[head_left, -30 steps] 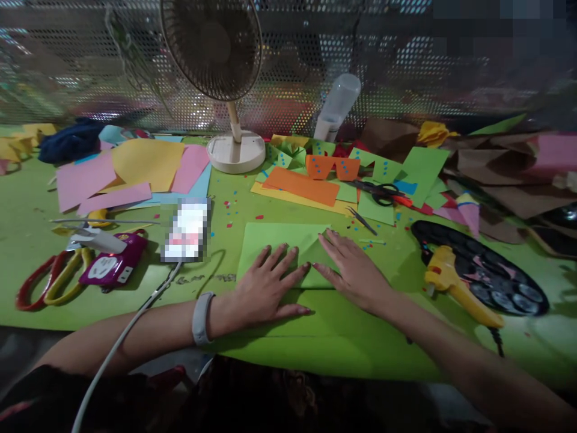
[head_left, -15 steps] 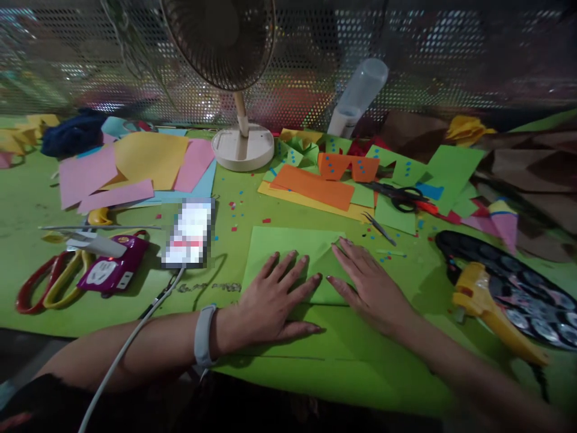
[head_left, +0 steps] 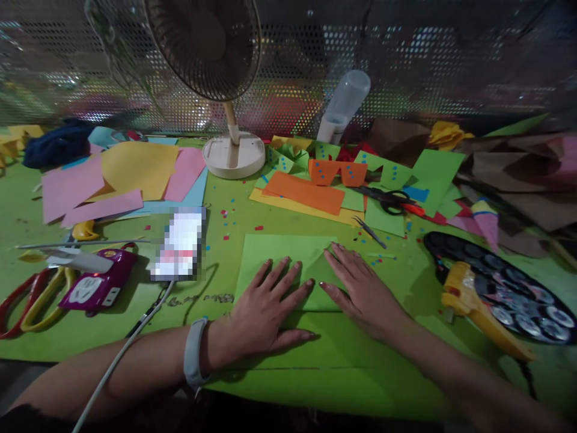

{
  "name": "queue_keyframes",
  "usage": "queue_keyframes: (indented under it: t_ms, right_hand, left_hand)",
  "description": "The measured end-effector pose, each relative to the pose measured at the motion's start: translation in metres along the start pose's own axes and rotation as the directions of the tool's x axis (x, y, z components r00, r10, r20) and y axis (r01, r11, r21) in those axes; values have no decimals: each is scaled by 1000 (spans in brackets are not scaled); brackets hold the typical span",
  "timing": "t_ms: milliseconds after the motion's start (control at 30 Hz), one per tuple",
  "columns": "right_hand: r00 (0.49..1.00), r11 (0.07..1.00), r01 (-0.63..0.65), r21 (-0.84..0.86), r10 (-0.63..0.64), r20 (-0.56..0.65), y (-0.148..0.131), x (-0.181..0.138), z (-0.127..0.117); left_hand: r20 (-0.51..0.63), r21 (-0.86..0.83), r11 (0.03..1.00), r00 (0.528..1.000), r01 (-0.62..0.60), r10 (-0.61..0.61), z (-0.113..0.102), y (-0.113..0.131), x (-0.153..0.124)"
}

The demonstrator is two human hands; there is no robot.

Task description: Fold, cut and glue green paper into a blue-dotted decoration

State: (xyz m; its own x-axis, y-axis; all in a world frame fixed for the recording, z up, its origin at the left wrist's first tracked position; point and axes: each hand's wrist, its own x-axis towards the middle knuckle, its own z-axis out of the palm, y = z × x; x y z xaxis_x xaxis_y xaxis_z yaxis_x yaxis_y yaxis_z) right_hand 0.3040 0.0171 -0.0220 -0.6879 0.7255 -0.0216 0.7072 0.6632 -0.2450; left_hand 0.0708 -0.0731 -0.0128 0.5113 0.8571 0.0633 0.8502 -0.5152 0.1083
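Observation:
A light green sheet of paper (head_left: 274,255) lies on the green table (head_left: 112,319) in front of me, one corner folded over into a slanted flap. My left hand (head_left: 264,310) rests flat on the sheet's near left part, fingers spread. A grey band sits on that wrist. My right hand (head_left: 360,288) lies flat on the folded flap at the right, fingers stretched out and pressing down. The fingertips of both hands nearly meet at the fold. Neither hand holds anything.
A desk fan (head_left: 211,54) stands behind the sheet. Coloured papers (head_left: 112,174) lie at the left, orange and green cut pieces (head_left: 311,189) and black scissors (head_left: 392,198) behind. A yellow glue gun (head_left: 478,304) and a dark tray (head_left: 509,288) are right. Red-yellow scissors (head_left: 31,294), a purple socket block (head_left: 97,285), a cabled phone (head_left: 178,243) left.
Both hands stay flat on the green sheet with hardly any shift. The view has swung a little, so the things on the table sit slightly differently in the picture.

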Motion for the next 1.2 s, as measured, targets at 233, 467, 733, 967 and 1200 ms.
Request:
queue_keyframes:
  t_ms: [233, 467, 733, 967, 1200]
  right_hand:
    - [1000, 999, -17, 37, 17, -4, -5, 3, -8]
    - [1000, 997, -18, 71, 18, 2, -5, 3, -12]
    - [1000, 998, -13, 68, 13, 4, -6, 2, -14]
    - [1000, 999, -17, 49, 17, 9, -7, 2, -13]
    - [1000, 998, -11, 55, 12, -13, -7, 2, -12]
  left_hand:
    - [-47, 26, 999, 999, -23, 24, 5, -3, 0]
    - [-111, 93, 993, 991, -71, 81, 9, -7, 2]
    - [-113, 133, 989, 990, -64, 79, 8, -7, 3]
    - [-116, 141, 987, 989, -78, 94, 8, -8, 3]
    - [-114, 123, 990, 990, -72, 86, 9, -8, 3]
